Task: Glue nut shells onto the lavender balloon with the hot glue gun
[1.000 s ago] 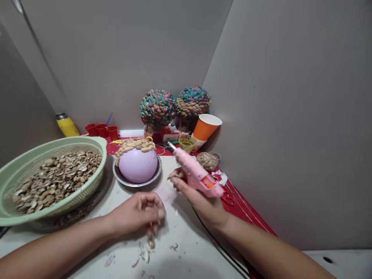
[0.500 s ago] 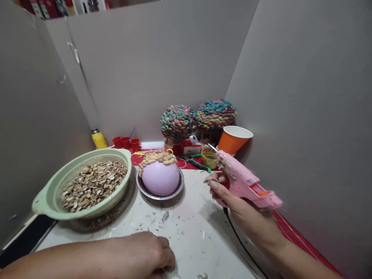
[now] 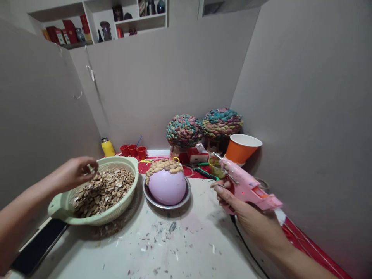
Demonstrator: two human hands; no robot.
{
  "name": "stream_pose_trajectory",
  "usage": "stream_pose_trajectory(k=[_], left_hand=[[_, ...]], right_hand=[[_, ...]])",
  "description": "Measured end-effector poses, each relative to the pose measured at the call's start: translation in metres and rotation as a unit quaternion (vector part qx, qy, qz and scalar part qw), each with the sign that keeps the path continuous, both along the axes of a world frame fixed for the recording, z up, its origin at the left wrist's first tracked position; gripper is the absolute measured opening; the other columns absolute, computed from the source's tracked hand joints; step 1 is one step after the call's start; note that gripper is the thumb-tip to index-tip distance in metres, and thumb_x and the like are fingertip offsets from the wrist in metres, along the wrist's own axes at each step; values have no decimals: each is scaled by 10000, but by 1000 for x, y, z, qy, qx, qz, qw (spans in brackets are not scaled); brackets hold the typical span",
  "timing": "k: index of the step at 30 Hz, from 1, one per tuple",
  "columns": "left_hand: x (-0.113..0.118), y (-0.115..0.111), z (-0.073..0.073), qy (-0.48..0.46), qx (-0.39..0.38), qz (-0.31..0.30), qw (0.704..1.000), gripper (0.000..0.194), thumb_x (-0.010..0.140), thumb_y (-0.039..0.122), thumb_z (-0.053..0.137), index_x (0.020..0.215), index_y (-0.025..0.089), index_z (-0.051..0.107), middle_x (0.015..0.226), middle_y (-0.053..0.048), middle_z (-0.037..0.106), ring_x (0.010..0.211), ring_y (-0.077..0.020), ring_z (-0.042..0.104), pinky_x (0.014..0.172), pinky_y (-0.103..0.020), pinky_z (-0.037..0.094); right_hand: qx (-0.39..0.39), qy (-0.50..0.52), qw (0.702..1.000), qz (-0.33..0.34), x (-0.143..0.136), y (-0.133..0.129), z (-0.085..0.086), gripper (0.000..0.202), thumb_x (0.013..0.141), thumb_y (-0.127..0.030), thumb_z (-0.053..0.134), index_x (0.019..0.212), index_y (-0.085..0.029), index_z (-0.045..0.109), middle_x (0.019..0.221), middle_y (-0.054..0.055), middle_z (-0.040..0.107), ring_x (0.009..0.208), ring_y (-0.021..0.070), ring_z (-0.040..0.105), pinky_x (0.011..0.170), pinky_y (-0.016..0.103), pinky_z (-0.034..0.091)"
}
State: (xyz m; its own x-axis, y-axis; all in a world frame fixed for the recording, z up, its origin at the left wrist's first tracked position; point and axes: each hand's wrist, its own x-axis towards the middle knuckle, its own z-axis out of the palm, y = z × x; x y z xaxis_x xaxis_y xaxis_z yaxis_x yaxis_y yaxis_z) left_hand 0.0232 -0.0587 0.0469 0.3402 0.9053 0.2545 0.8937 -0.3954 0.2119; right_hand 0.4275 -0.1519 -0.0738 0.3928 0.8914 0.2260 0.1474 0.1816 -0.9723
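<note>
In the head view, my right hand (image 3: 244,209) grips a pink hot glue gun (image 3: 247,184), its nozzle pointing up and left. Between thumb and forefinger of that hand is a small piece of peanut shell (image 3: 215,186). My left hand (image 3: 80,170) hovers above the peanut shells (image 3: 107,190) in a light green colander (image 3: 132,186). Its fingers are curled in; whatever they may hold is too small to make out. Between my hands, a lilac balloon (image 3: 167,188) rests in a metal bowl (image 3: 167,206), its top covered by a band of peanut shells (image 3: 164,166).
Behind stand two balls of coloured shells (image 3: 184,131), an orange paper cup (image 3: 242,149), green-handled pliers (image 3: 205,173), red cups (image 3: 133,150) and a yellow bottle (image 3: 107,147). A phone (image 3: 40,246) lies at left. The glue gun's cord (image 3: 247,248) runs down the table. Grey walls enclose it.
My left hand has gone from the table's near edge up and left to over the colander. The camera has tilted up, showing more shelf. The right hand keeps its hold on the glue gun.
</note>
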Motion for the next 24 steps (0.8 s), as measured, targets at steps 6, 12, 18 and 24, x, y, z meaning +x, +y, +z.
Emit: stream_pose_trajectory(k=[6, 12, 18, 24], left_hand=[[8, -4, -15, -45, 44, 13, 998, 216, 707, 256, 671, 902, 199, 743, 781, -102, 756, 609, -238, 647, 574, -293, 439], [114, -71, -52, -271, 10, -211, 939, 175, 731, 198, 717, 894, 248, 756, 776, -53, 766, 664, -204, 679, 651, -275, 513], [190, -86, -94, -427, -149, -270, 850, 242, 715, 165, 746, 950, 223, 739, 780, -68, 761, 663, -203, 690, 665, -284, 543], [203, -72, -113, -505, -162, -218, 819, 119, 666, 193, 798, 773, 229, 762, 726, -43, 752, 654, -189, 672, 662, -263, 535]], right_hand=[[1, 53, 997, 59, -10, -6, 4, 392, 742, -554, 715, 818, -200, 566, 654, -14, 531, 581, 146, 473, 514, 253, 353], [-38, 158, 974, 156, -30, -24, 0, 425, 732, -553, 738, 855, -185, 564, 651, -23, 530, 568, 115, 447, 518, 222, 337], [-48, 167, 953, 249, -40, -37, -5, 426, 791, -578, 674, 786, -165, 569, 621, -37, 487, 544, 87, 398, 531, 209, 326], [-55, 180, 952, 243, -41, -30, -17, 417, 795, -566, 680, 788, -159, 591, 636, -30, 505, 539, 82, 407, 517, 202, 312]])
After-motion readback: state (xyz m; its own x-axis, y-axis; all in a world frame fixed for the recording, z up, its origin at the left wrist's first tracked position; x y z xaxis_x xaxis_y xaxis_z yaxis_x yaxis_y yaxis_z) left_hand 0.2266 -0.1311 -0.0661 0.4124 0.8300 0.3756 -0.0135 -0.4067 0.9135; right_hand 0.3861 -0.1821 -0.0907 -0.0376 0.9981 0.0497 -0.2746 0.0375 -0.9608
